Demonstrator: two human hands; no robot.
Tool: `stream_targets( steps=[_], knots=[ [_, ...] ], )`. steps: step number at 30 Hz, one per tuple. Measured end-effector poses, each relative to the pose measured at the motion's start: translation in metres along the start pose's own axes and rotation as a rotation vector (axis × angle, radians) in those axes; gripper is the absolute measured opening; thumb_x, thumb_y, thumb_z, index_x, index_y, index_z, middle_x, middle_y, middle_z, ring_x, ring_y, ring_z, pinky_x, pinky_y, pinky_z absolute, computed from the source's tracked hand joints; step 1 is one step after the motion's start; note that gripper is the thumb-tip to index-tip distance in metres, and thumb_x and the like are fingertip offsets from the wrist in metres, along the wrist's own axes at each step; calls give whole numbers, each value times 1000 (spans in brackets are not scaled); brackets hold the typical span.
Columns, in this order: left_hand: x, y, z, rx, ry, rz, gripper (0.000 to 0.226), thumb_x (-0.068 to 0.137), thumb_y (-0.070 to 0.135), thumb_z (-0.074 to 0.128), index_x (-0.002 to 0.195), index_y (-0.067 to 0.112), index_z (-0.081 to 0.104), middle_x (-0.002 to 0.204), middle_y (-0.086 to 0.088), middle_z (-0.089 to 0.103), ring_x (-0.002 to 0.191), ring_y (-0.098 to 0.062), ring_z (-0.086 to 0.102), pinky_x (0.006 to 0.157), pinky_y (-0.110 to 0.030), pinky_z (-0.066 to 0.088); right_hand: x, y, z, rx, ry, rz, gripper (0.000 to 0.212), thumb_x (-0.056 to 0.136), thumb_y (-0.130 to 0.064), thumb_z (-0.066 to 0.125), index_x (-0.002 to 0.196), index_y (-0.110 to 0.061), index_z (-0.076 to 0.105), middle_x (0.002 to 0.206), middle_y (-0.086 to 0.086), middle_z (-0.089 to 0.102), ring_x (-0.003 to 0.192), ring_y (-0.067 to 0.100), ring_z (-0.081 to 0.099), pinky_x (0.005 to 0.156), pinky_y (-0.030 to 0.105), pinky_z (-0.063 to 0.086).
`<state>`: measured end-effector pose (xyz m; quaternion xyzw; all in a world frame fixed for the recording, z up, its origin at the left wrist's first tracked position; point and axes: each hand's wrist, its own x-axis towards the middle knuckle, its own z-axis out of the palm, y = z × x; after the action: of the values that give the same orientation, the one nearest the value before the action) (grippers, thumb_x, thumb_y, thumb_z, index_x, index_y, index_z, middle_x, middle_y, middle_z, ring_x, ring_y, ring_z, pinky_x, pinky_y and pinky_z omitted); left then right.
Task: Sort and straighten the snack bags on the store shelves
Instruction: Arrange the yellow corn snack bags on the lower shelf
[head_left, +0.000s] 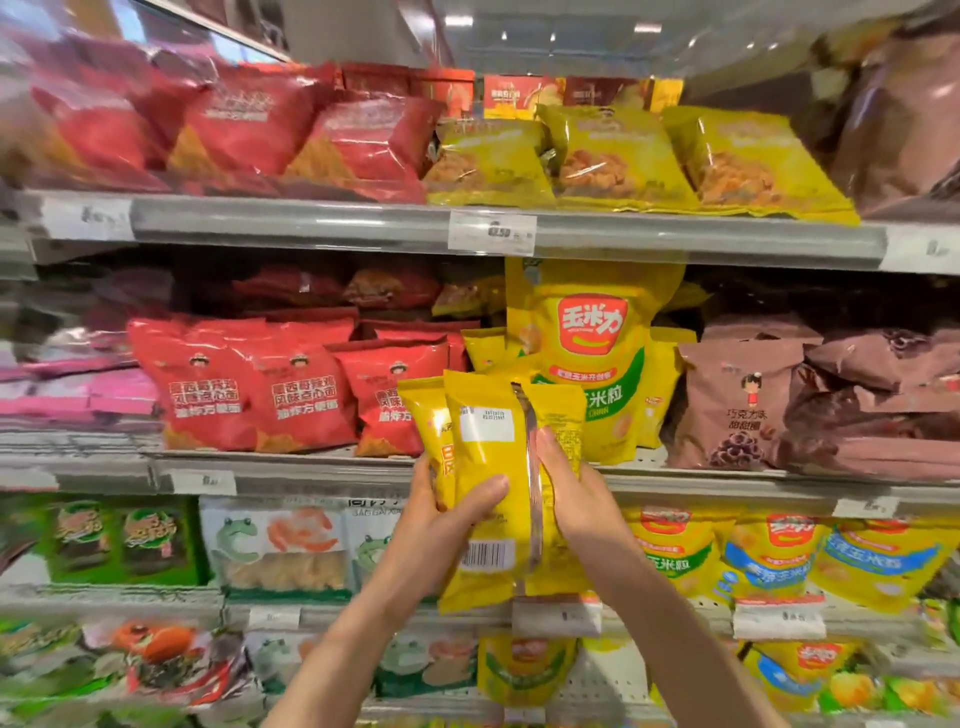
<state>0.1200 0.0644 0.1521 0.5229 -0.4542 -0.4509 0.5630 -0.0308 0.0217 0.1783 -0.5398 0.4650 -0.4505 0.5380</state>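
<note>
At the centre of the frame, nearest the camera, the left hand (447, 519) and right hand (571, 493) hold a small stack of yellow snack bags (488, 467) back-side out — fingers of both curled and clamped on the stack's two edges, in front of the middle shelf (291, 470). This looks like the gathering-and-squaring step. The next move likely calls for turning the bags label-forward and seating them upright among the yellow bags just behind, beside the tall yellow corn pouch (592, 364) — not in the red bags (249, 384) at centre left.
</note>
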Motion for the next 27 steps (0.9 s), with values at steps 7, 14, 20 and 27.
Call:
stream_targets(
  steps=[7,14,20,27],
  knots=[
    [27,1,3,-19,82,-50,83,64,59,85,138,37,55,126,18,72,114,-1,67,97,-29,50,31,-8,-3,-117,-78,74,86,89,-83,31,162,-39,19,171,-12,11,158,16,10,128,48,11],
    [47,-4,15,-95,169,8,70,64,38,86,129,29,61,114,5,78,104,-15,76,94,-42,57,44,-15,-11,-152,8,-120,66,96,-62,48,152,-28,40,132,-23,45,137,6,43,107,18,30],
    [55,1,6,-58,262,72,87,62,44,93,139,30,53,118,10,76,106,-12,74,92,-37,56,75,-21,-60,-229,322,-279,94,73,-74,65,147,-21,41,135,0,55,119,13,58,99,31,50],
    [62,7,-1,-21,319,124,79,62,47,89,132,28,60,116,6,77,106,-16,74,98,-46,56,120,-32,-82,-396,297,-202,143,51,-79,80,160,-17,14,164,8,28,151,26,29,121,53,31]
  ],
)
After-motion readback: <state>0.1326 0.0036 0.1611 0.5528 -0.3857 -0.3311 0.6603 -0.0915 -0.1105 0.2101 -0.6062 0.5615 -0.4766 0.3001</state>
